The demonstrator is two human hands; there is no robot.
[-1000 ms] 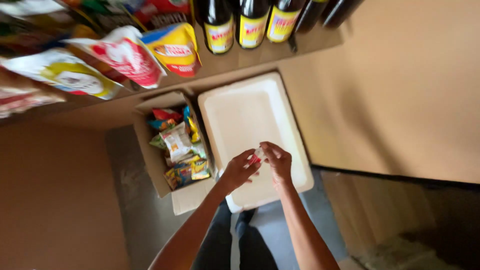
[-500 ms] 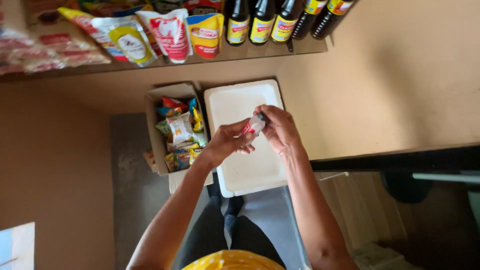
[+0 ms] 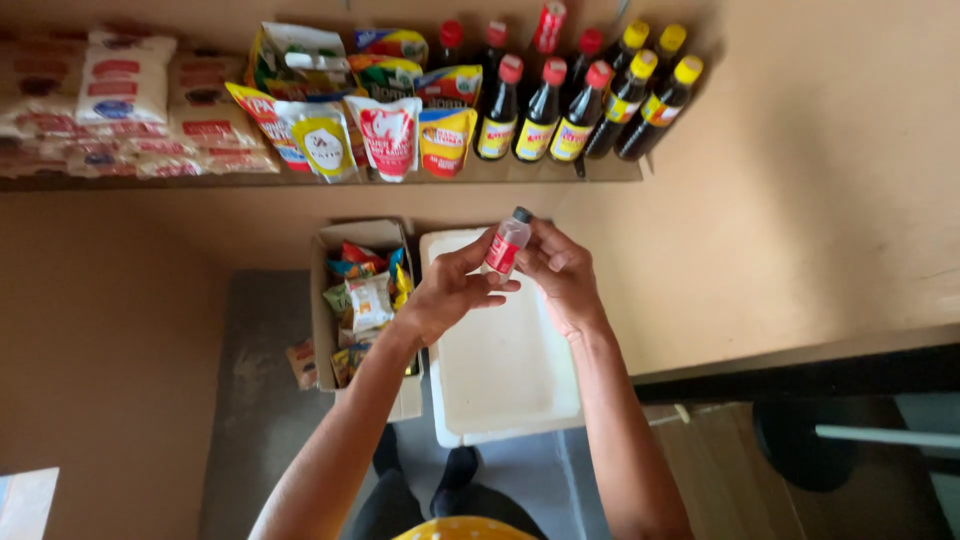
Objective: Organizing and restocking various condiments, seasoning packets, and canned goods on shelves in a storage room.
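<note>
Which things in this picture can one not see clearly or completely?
- Small bottle, head view: both hands, left and right, cover its lower part; its contents cannot be told.
- Cardboard box: the left forearm hides its right side; the packets inside are too small to identify.
- White tray: the hands hide its far end.
- Rear bottles on the shelf: partly hidden behind the front row.
- Left bags: blurred.
</note>
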